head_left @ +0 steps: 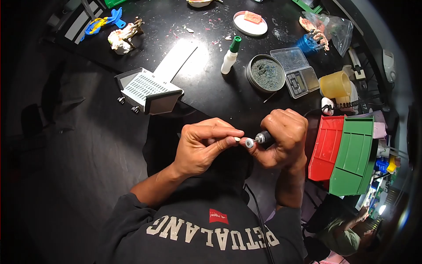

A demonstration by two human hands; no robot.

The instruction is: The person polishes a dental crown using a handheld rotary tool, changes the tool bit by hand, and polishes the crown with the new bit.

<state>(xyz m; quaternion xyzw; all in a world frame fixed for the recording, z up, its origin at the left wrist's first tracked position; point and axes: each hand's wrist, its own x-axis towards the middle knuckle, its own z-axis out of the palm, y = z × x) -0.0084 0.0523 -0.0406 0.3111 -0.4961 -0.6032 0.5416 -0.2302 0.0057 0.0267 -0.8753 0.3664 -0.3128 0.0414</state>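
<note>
Between thumb and fingertips, my left hand pinches a small whitish piece that looks like a tooth or crown; most of it is covered. My right hand is wrapped round a dark rotary handpiece. A small white wheel sits on the handpiece's tip, just right of the whitish piece. The wheel and the piece are very close; I cannot tell whether they touch. My right thumb lies near the wheel. Both hands are held in front of my body at the table's near edge.
A lamp with a slotted housing stands left. Beyond my hands are a green-capped white bottle, a round tin of grey material and a pocket scale. Red and green trays lie right. Another person sits lower right.
</note>
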